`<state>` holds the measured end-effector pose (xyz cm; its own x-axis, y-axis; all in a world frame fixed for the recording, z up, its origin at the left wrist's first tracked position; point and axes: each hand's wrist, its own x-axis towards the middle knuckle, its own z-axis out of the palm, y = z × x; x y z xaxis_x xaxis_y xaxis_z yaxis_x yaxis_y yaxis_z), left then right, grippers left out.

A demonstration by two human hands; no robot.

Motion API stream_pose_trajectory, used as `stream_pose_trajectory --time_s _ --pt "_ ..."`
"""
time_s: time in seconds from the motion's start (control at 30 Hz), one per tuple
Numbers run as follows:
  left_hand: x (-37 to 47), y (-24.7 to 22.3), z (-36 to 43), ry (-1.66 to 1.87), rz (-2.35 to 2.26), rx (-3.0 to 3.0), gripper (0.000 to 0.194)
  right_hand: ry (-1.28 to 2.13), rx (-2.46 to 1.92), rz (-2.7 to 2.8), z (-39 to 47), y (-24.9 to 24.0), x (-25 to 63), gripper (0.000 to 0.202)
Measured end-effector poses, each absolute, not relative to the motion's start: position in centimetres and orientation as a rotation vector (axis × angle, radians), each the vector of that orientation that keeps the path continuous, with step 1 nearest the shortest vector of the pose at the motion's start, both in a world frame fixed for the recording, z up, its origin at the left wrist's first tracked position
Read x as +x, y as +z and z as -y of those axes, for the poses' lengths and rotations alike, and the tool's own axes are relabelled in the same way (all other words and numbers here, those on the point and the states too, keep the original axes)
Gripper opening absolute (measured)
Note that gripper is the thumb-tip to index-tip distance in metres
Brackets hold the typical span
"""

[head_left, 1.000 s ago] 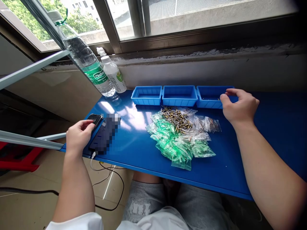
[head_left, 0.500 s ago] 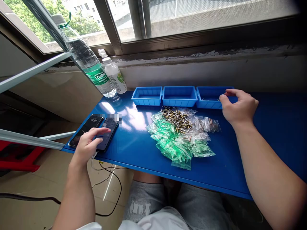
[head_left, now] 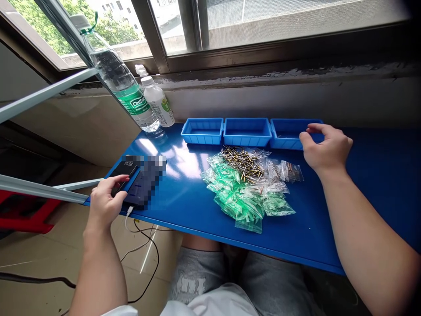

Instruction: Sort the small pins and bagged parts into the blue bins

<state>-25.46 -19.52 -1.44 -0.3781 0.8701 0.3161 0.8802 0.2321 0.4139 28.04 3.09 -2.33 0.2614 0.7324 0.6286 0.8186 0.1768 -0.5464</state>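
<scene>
My left hand (head_left: 107,199) is over two dark phones (head_left: 143,186) at the table's left end, its thumb and fingers apart and holding nothing. Above the front rim of the right blue bin (head_left: 287,143) is my right hand (head_left: 329,147), thumb and forefinger curved with a gap between the tips, nothing seen in them. A pile of thin brass-and-dark metal pins (head_left: 243,164) lies in the middle of the table. Small green plastic packets (head_left: 238,197) lie in front of it, and clear packets (head_left: 291,171) to its right.
The middle blue bin (head_left: 247,132) and left blue bin (head_left: 202,131) stand in a row by the wall. A big water bottle (head_left: 131,96) and a white bottle (head_left: 159,103) stand at the back left, beside a metal frame (head_left: 49,94). A white cable (head_left: 130,211) hangs at the front edge.
My left hand has moved left and slightly down, off the right phone and toward the left one. My right hand has shifted very slightly left.
</scene>
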Motion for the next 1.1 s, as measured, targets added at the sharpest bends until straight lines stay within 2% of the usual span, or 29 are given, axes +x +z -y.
stream_pose_trajectory --time_s 0.27,0.67,1.0,1.1 --pt "-23.6 0.5 15.2 -0.366 2.549 -1.897 0.072 -0.134 -1.567 1.484 -3.1 -2.3 28.1 0.054" --pt "-22.4 0.6 12.1 0.085 2.622 -1.814 0.085 -0.128 -1.526 1.500 -2.8 -2.0 28.0 0.046" --pt "-22.1 1.2 11.7 0.158 2.665 -1.843 0.077 -0.128 -1.535 1.497 -2.6 -1.7 27.9 0.045" --pt "-22.4 1.1 11.7 0.139 2.662 -1.850 0.080 -0.126 -1.526 1.499 -2.5 -1.7 27.9 0.046"
